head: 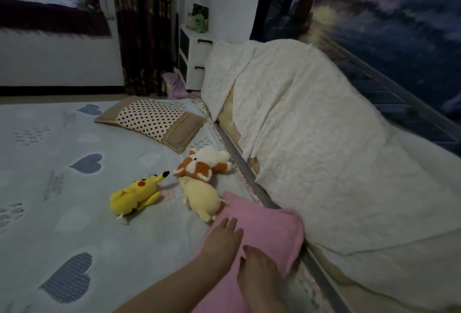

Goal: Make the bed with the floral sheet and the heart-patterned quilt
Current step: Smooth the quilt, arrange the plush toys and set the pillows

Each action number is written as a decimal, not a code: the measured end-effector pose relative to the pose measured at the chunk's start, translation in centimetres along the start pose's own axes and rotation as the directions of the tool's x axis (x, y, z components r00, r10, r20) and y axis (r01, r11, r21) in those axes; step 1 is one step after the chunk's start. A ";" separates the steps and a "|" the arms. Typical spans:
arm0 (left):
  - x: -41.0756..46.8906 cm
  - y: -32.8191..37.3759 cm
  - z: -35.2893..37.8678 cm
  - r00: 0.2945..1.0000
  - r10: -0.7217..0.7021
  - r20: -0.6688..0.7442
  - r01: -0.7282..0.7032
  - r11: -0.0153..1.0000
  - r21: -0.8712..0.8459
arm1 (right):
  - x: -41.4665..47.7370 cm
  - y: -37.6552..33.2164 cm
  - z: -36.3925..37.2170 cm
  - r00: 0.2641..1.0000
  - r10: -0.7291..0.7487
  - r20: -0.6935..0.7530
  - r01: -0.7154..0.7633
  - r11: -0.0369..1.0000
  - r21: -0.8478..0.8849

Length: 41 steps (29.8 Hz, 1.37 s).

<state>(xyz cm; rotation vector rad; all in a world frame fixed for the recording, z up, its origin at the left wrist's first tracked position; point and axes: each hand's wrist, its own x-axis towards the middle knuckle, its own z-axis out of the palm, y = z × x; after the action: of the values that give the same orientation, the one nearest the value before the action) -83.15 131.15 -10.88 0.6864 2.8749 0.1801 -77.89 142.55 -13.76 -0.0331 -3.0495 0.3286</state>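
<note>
Pillow (pink, near end cropped) under left hand, right hand.

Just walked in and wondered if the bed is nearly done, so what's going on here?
A person has the left hand and the right hand laid flat on a pink pillow at the edge of the bed. The heart-patterned quilt is already spread over the bed. A polka-dot pillow lies further along that edge. Between the two pillows lie a yellow toy, an orange and white toy and a cream toy.
</note>
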 end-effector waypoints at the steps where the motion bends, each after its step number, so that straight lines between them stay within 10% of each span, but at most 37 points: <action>1: 0.2 -0.4 0.6 1.000 0.009 -0.014 -0.009 1.000 0.009 | 0.4 -0.6 0.0 1.000 -0.003 0.007 0.003 1.000 -0.002; 28: 18.7 -7.5 11.4 0.944 -0.286 0.163 0.303 0.949 -0.085 | 20.4 7.6 9.8 0.890 -0.071 0.450 0.096 0.995 -0.032; 41: 30.0 -24.8 18.2 0.812 -0.557 0.175 0.583 0.782 -0.218 | 39.6 1.1 24.4 0.933 -0.167 0.320 0.105 0.974 0.202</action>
<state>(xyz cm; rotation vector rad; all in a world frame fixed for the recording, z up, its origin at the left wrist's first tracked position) -116.63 124.26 -36.94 -0.2357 2.7334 0.4113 -119.18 139.63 -34.92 0.2732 -3.3129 0.6650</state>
